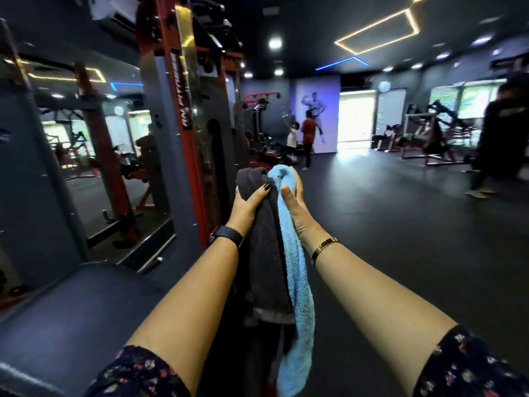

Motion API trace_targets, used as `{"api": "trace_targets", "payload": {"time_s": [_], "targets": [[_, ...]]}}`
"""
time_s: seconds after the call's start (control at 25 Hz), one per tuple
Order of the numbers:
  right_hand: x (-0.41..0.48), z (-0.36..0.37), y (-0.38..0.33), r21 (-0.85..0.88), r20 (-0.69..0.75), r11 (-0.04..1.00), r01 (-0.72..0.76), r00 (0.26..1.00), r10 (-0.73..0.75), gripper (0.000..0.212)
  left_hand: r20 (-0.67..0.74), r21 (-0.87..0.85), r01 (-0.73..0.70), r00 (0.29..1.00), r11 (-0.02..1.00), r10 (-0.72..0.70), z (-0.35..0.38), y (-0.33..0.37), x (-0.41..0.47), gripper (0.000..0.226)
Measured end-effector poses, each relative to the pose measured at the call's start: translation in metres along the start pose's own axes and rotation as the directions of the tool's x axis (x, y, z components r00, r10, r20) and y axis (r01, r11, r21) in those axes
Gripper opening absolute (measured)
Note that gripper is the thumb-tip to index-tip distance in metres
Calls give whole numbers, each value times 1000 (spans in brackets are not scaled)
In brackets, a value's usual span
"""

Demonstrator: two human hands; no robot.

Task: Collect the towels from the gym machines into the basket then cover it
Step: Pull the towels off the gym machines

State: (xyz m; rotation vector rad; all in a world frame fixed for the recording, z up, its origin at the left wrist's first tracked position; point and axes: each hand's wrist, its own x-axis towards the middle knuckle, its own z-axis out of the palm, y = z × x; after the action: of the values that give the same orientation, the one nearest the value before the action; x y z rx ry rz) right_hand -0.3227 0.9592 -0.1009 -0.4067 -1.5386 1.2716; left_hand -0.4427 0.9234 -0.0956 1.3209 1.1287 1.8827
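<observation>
- Two towels are held up side by side, just to the right of the red machine frame (183,138) and on the open-floor side of it.
- The left grip (249,204) is clenched round the dark towel (266,253) near its top, with the thumb laid across the front. It's the grip closer to the frame.
- The right grip (292,193) is closed on the blue towel (294,267), a bunched end of which is poked out over the top of the fist. It's one step further from the frame, and the two grips are pretty much touching.
- The key relation: both towels are hung straight down from the grips, long axes vertical and parallel, with the loose tails trailing back toward the person. The blue tail is hung lower than the dark one.
- No basket can be seen anywhere, so which way it lies from the frame can't be told.
- Judged from that, the collecting part looks well underway, while the drop-off and the covering are not yet done.
- Since everything dangles below the grips, the tails would probably be fed in first, the blue one leading. Either grip could be freed by passing its towel across, since they're held that close.
- The picture's a bit smeared, so finer finger detail is left out.
</observation>
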Motion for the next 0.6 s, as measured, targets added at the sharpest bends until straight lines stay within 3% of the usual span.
{"api": "trace_targets", "payload": {"time_s": [0.08, 0.28, 0.52, 0.6], "targets": [[-15, -24, -6, -16, -54, 1000, -17, 998, 16, 126, 91, -74, 24, 996, 997, -17, 27, -8, 0, 58], [-68, -85, -20, -64, -296, 998, -22, 955, 2, 106, 301, -182, 163, 948, 970, -103, 102, -36, -28, 91], [-152, -152, -56, -232, -520, 971, -50, 850, -81, 94, 535, -265, 299, 837, 917, -118, 198, -51, -84, 88], [-184, -174, -74, -248, -584, 967, -50, 805, -108, 79, 606, -273, 345, 787, 898, -118, 233, -49, -108, 89]]}}
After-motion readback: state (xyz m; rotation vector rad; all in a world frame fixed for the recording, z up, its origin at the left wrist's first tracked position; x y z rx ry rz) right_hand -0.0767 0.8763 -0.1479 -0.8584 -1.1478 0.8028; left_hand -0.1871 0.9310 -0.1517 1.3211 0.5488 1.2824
